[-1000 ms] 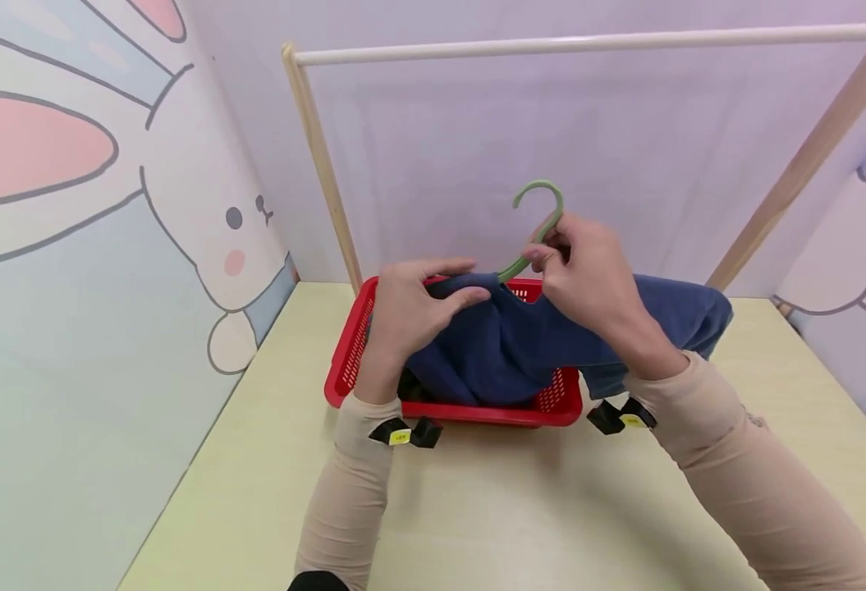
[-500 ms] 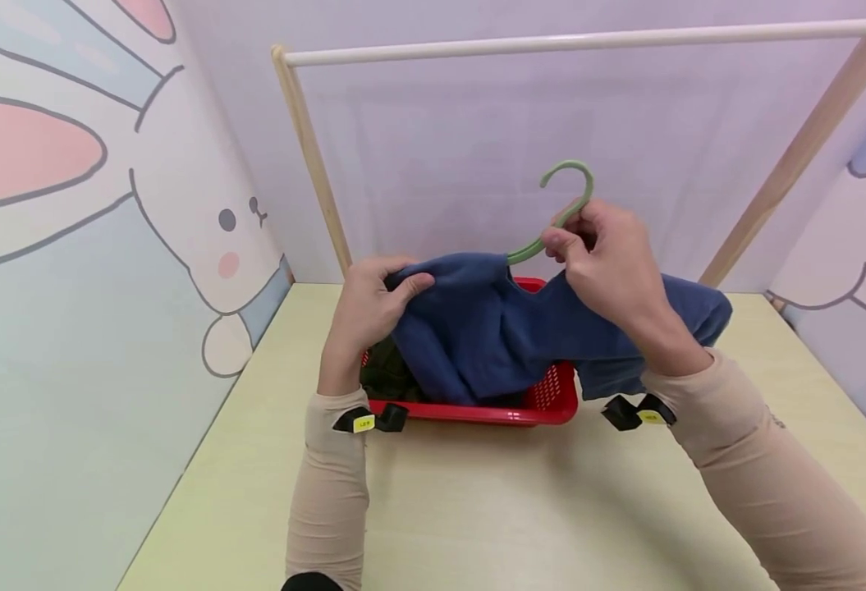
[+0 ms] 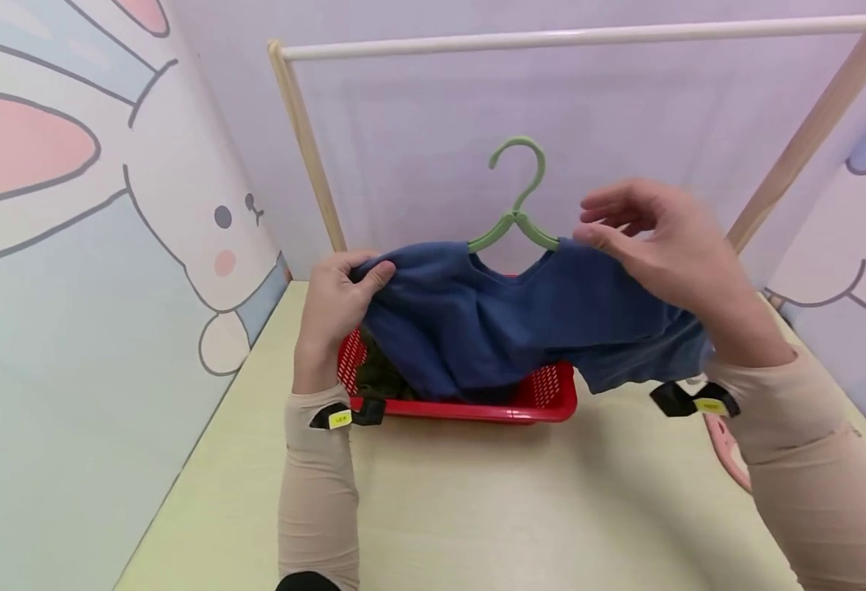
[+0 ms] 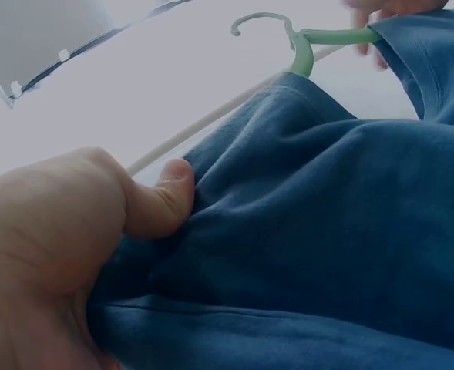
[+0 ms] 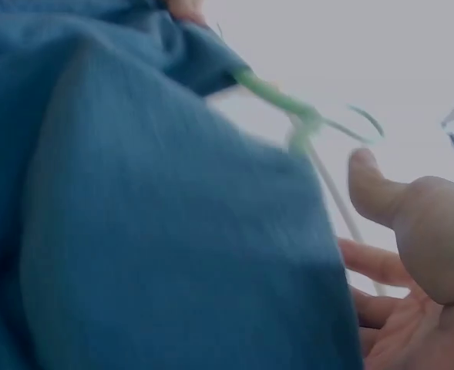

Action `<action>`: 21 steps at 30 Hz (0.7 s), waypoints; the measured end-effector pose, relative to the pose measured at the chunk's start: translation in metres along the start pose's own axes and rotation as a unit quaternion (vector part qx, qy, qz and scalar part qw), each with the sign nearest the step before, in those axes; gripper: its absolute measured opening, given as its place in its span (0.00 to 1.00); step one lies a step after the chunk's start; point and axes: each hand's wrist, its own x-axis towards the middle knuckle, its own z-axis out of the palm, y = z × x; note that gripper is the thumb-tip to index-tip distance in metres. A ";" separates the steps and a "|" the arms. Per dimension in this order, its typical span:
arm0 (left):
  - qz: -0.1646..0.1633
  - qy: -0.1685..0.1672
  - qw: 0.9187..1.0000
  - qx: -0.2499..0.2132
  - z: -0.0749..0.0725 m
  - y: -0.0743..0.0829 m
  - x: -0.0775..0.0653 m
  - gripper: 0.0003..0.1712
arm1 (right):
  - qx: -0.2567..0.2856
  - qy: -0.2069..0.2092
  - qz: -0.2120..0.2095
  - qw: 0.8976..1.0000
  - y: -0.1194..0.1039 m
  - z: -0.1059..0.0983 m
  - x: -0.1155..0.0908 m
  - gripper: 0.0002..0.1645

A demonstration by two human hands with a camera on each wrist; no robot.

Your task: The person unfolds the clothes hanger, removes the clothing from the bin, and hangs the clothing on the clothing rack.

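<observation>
A blue shirt hangs over a green hanger, whose hook and neck rise from the neckline in the head view. My left hand pinches the shirt at its left shoulder, thumb in front; the left wrist view shows this thumb pressed on the cloth. Beside the right shoulder of the shirt, my right hand is off the hanger with its fingers loosely parted. In the right wrist view the right hand stands just beside the cloth's edge, its thumb apart from the hanger.
A red basket with dark green cloth in it sits below the shirt on the table. Above and behind runs a white rod on wooden posts. A pink object lies partly hidden under the right forearm.
My right hand has let go of the hanger's neck and moved right. The left hand has moved left with the shirt's shoulder. The hanger now stands upright, both arms showing at the neckline.
</observation>
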 end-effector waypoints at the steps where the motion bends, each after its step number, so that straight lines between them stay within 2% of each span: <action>1: -0.003 0.003 1.000 -0.001 -0.002 0.000 0.000 0.13 | -0.004 -0.005 0.000 1.000 0.003 -0.007 -0.002 0.20; 4: -0.005 0.008 1.000 -0.002 -0.009 -0.001 0.000 0.14 | -0.012 -0.026 -0.008 1.000 0.014 -0.022 -0.008 0.19; 7: -0.008 0.013 1.000 -0.002 -0.015 -0.002 -0.002 0.15 | -0.027 -0.050 -0.005 0.998 0.022 -0.028 -0.014 0.18; 11: -0.006 0.018 1.000 -0.008 -0.020 -0.004 -0.003 0.15 | -0.028 -0.068 0.010 0.997 0.033 -0.025 -0.019 0.13; 16: 0.010 0.019 1.000 -0.019 -0.020 -0.005 -0.002 0.14 | 0.005 -0.080 0.007 0.997 0.042 -0.018 -0.022 0.03; 21: 0.012 0.012 1.000 -0.019 -0.018 -0.006 -0.004 0.12 | 0.029 -0.089 0.020 0.995 0.053 -0.016 -0.026 0.03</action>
